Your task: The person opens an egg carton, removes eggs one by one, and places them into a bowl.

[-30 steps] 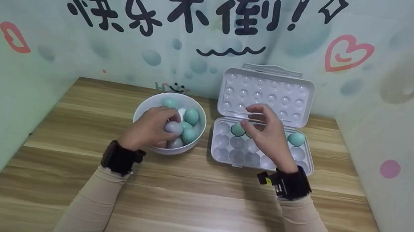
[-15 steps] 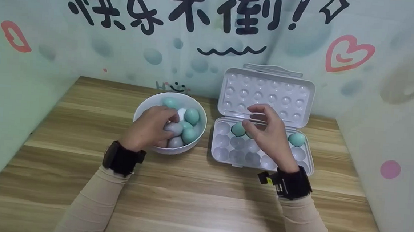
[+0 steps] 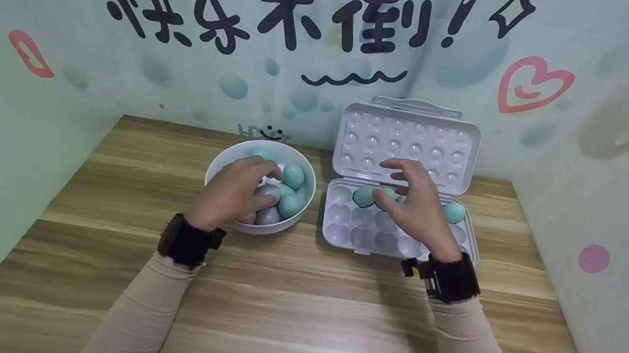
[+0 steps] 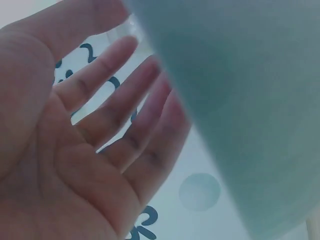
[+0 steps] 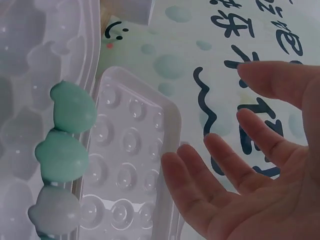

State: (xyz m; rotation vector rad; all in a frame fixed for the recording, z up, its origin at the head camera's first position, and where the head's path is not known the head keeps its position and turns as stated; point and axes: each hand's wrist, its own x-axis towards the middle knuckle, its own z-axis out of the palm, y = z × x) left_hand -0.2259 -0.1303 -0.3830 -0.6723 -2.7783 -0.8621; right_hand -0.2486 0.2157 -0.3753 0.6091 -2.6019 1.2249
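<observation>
My left hand (image 3: 230, 193) reaches over the rim of the white bowl (image 3: 213, 164). Its thumb lies against a grey egg (image 3: 269, 194); no egg is visibly gripped. In the left wrist view the fingers (image 4: 100, 115) are spread and nearly straight, their tips partly hidden by the bowl wall (image 4: 235, 100). Green eggs (image 3: 293, 176) and other pale eggs fill the bowl. My right hand (image 3: 417, 208) hovers over the opened egg carton (image 3: 338, 236), fingers apart and holding nothing. Behind the thumb, the back row bears green eggs (image 3: 364, 196) and, in the right wrist view, a grey egg (image 5: 56, 210).
The carton's lid (image 3: 408, 144) stands raised against the printed backdrop (image 3: 187, 90). A wooden table (image 3: 283, 307) carries both bowl and carton, with a gap between them. Another green egg (image 3: 453, 212) sits at the carton's back right corner.
My left fingers have spread and shifted slightly farther across the bowl. My right hand has moved slightly right and its fingers have opened wider, showing more of the carton's back row.
</observation>
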